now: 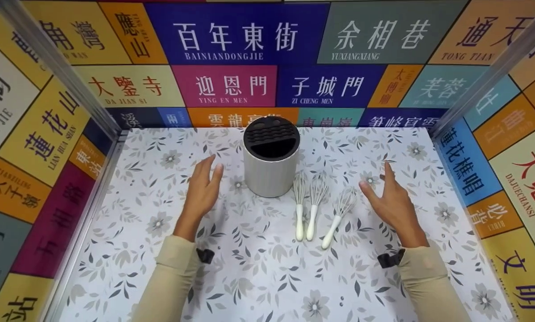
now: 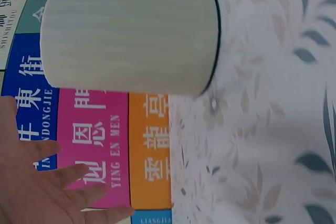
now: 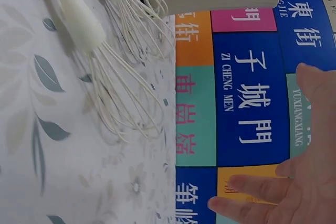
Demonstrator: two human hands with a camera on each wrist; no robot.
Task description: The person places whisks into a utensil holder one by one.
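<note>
A white ribbed utensil holder [image 1: 271, 176] with a black slotted top [image 1: 271, 138] stands upright toward the back of the table. To its front right lie three whisks with cream handles: one whisk [image 1: 299, 219] next to the holder, a second whisk [image 1: 313, 219] beside it, and a third whisk [image 1: 334, 226] angled apart. My left hand [image 1: 202, 188] hovers left of the holder with its fingers extended, holding nothing. On the other side my right hand [image 1: 392, 203], also bare and spread, is to the right of the whisks. The left wrist view shows the holder's side [image 2: 131, 38] past the fingers.
A floral-patterned cloth [image 1: 249, 277] covers the table. Panels with colourful printed signs [image 1: 236, 33] rise behind it and along both sides. Metal posts stand at the back left corner [image 1: 111, 120] and back right corner [image 1: 441, 123]. Dark straps ring both wrists.
</note>
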